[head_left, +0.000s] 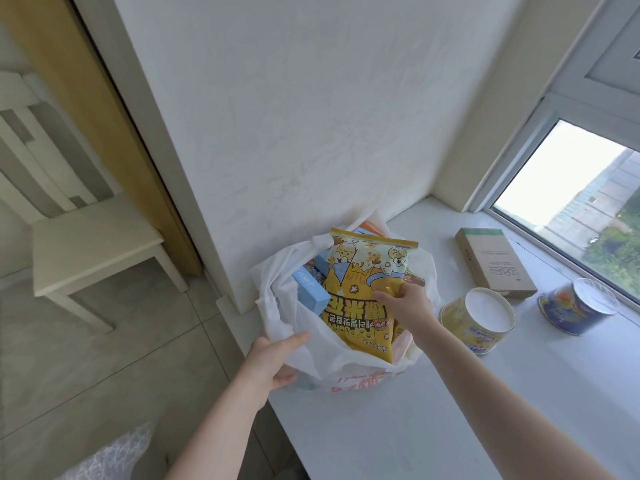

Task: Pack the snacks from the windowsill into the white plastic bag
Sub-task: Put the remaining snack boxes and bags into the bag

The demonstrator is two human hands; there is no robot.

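Popcorn bag | bottom hidden in white plastic bag | right hand grips it

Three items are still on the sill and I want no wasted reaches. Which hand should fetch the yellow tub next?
Probably the right hand. It is on the popcorn bag's side nearest the yellow tub, which lies just right of the white plastic bag. The left hand holds that bag's far rim open.

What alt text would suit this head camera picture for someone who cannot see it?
A person's right hand lowers a yellow popcorn packet into a white plastic bag on a white windowsill, while the left hand holds the bag's rim. A brown cardboard box and two round tubs lie beside it.
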